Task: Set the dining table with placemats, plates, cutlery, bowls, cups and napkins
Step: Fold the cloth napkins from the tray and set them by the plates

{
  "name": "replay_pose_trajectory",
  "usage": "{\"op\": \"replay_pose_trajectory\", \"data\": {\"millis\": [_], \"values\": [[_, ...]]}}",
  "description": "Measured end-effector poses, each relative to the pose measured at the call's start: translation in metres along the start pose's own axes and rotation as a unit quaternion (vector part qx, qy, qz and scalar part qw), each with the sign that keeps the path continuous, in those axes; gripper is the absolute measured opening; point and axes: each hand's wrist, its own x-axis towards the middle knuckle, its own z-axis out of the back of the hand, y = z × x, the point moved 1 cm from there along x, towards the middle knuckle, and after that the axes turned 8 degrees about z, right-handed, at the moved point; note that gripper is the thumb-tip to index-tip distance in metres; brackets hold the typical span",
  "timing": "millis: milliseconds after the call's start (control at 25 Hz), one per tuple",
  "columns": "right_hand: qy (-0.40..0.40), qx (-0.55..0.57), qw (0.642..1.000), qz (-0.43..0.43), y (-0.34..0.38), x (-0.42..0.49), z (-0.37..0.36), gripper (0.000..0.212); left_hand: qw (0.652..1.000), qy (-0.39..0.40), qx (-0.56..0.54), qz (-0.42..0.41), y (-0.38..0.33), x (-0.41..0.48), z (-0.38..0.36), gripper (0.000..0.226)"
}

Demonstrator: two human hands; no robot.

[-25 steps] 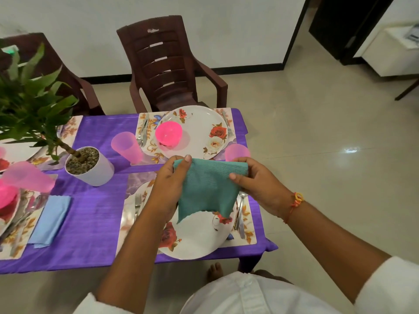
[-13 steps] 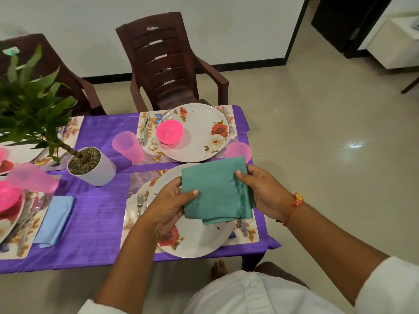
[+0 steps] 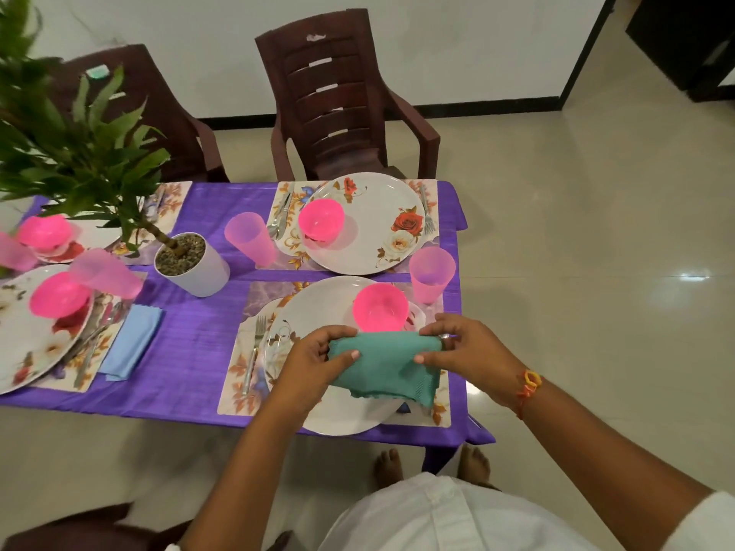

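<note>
A teal napkin (image 3: 387, 367), folded, hangs between my two hands above the near floral plate (image 3: 310, 308). My left hand (image 3: 314, 359) grips its left end and my right hand (image 3: 465, 351) pinches its right end. Just behind the napkin a pink bowl (image 3: 380, 306) sits on that plate. A fork (image 3: 254, 347) lies on the floral placemat (image 3: 238, 375) left of the plate. A pink cup (image 3: 431, 274) stands at the plate's far right. The cutlery right of the plate is hidden by the napkin and my right hand.
The far setting has a plate (image 3: 374, 228), pink bowl (image 3: 320, 218) and pink cup (image 3: 249, 238). A potted plant (image 3: 189, 264) stands mid-table. Left settings hold pink bowls, cups and a blue napkin (image 3: 133, 340). Brown chairs (image 3: 342, 97) stand behind the purple-clothed table (image 3: 191, 351).
The napkin has been folded smaller and lowered toward the plate's near right. The pink bowl behind it is now in view. The camera has drawn nearer.
</note>
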Motion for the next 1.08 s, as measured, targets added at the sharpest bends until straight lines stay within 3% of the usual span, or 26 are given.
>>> {"op": "replay_pose_trajectory", "data": {"millis": [120, 240, 400, 520, 640, 880, 1080], "values": [[0.042, -0.161, 0.985, 0.042, -0.007, 0.003, 0.015, 0.037, 0.998, -0.006, 0.054, 0.016, 0.003, -0.002, -0.017, 0.039], [0.029, -0.210, 0.975, 0.068, -0.017, 0.007, 0.035, 0.020, 0.981, -0.067, 0.180, 0.005, 0.002, -0.001, -0.037, 0.026], [0.003, -0.083, 0.994, 0.071, -0.027, 0.013, 0.061, 0.006, 0.976, -0.115, 0.186, 0.000, -0.005, -0.003, -0.068, 0.007], [0.019, 0.060, 0.997, 0.052, -0.037, 0.016, 0.075, 0.004, 0.985, -0.106, 0.132, 0.015, -0.009, -0.003, -0.093, 0.010], [0.027, 0.114, 0.992, 0.043, -0.045, 0.024, 0.084, 0.005, 0.983, -0.137, 0.122, 0.025, -0.009, 0.006, -0.114, 0.013], [0.005, 0.134, 0.991, 0.020, -0.062, 0.055, 0.106, 0.010, 0.981, -0.160, 0.094, 0.055, -0.021, 0.030, -0.139, 0.025], [-0.021, 0.051, 0.998, 0.043, -0.059, 0.092, 0.127, 0.012, 0.979, -0.135, 0.106, 0.111, -0.018, 0.051, -0.154, 0.031]]}}
